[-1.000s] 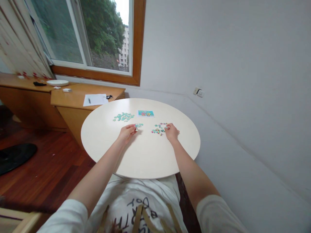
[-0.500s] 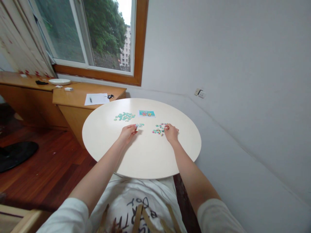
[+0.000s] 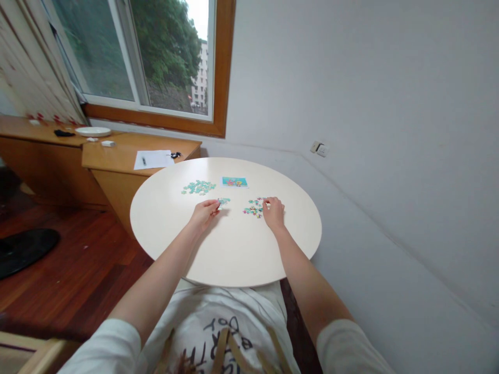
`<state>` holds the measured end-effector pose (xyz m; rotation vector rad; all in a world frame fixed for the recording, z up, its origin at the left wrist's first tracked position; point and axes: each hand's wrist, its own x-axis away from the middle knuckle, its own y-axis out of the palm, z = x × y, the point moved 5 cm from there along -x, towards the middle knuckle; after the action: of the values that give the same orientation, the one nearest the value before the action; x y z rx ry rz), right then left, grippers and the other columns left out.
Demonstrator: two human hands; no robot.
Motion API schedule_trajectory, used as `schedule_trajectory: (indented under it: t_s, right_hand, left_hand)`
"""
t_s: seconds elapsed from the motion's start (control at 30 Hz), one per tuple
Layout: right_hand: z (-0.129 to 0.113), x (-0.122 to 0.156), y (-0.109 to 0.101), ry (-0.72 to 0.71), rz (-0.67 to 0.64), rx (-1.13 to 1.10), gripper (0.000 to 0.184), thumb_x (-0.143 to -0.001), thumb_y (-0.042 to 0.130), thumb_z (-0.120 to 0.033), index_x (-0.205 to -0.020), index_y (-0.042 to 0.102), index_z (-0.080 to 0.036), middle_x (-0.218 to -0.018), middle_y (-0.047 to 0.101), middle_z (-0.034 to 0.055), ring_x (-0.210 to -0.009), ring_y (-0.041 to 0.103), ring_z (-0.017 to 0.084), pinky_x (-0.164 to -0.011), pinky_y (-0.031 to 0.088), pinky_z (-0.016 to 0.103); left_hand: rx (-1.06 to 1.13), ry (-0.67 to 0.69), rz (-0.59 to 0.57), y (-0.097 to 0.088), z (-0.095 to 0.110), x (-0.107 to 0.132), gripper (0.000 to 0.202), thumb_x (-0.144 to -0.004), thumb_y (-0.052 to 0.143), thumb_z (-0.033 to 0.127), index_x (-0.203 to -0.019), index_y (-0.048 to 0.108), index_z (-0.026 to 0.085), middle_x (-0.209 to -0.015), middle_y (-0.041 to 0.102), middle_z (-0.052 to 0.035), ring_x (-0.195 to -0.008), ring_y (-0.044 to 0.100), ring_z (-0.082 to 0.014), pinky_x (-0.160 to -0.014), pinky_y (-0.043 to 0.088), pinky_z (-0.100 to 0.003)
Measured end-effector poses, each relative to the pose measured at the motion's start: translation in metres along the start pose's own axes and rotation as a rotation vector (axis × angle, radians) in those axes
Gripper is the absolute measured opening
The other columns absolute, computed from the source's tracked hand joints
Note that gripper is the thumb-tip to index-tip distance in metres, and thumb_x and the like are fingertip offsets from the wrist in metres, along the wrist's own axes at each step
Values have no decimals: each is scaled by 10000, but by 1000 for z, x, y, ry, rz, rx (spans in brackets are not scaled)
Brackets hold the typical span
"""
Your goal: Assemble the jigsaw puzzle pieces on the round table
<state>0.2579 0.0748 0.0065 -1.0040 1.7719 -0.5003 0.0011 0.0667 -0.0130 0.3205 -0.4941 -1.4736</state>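
My left hand [image 3: 203, 214] rests on the round cream table [image 3: 226, 249], its fingers pinched on a small joined cluster of teal puzzle pieces [image 3: 223, 201]. My right hand [image 3: 273, 213] lies at the right side of a multicoloured pile of loose pieces [image 3: 254, 208], fingertips curled together on a piece at the pile's edge. A teal pile of pieces [image 3: 198, 187] sits farther back on the left. A small colourful reference picture [image 3: 234, 182] lies flat behind both hands.
A wooden desk [image 3: 117, 156] stands to the left, bearing a sheet of paper with a pen [image 3: 152, 159], a white plate [image 3: 92, 132] and small items. A window [image 3: 148, 57] is behind it. A grey wall with a socket [image 3: 319, 149] runs along the right.
My right hand has edged slightly left into the multicoloured pile. The left hand stays pinched on the teal cluster. The view shifts only a little.
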Motion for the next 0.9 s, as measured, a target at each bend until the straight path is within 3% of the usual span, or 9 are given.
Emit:
schedule_trajectory:
  t_s: [0.2, 0.47, 0.63, 0.9]
  right_hand:
    - [1, 4, 0, 39, -11, -193, 172, -855, 417, -223, -936, 570, -229, -836, 663, 53, -755, 589, 192, -713, 414, 297]
    - [16, 3, 11, 58, 63, -504, 204, -768, 459, -201, -911, 604, -204, -826, 672, 47, -759, 626, 176, -726, 493, 305]
    - [20, 4, 15, 101, 37, -645, 266, -764, 469, -236, -959, 644, -190, -852, 687, 59, -724, 651, 179, -693, 523, 315]
    - [25, 3, 20, 235, 11, -792, 344, -725, 565, -367, -991, 622, -158, -674, 631, 11, -594, 633, 152, -565, 534, 282]
  left_hand:
    - [12, -2, 12, 1, 2, 3, 110, -632, 724, 37, -646, 634, 98, -575, 605, -5, -531, 545, -71, -620, 474, -219]
    - [-4, -1, 6, -1, 1, 1, 131, -610, 740, 62, -660, 628, 106, -570, 601, 2, -526, 536, -70, -615, 470, -225]
    - [-16, 5, 6, -1, 1, 1, 151, -587, 755, 80, -659, 625, 106, -579, 601, -2, -549, 544, -76, -616, 466, -226]
    - [-101, 52, 8, 0, 3, 2, 229, -509, 789, 159, -668, 633, 108, -527, 567, 12, -481, 461, -67, -476, 349, -216]
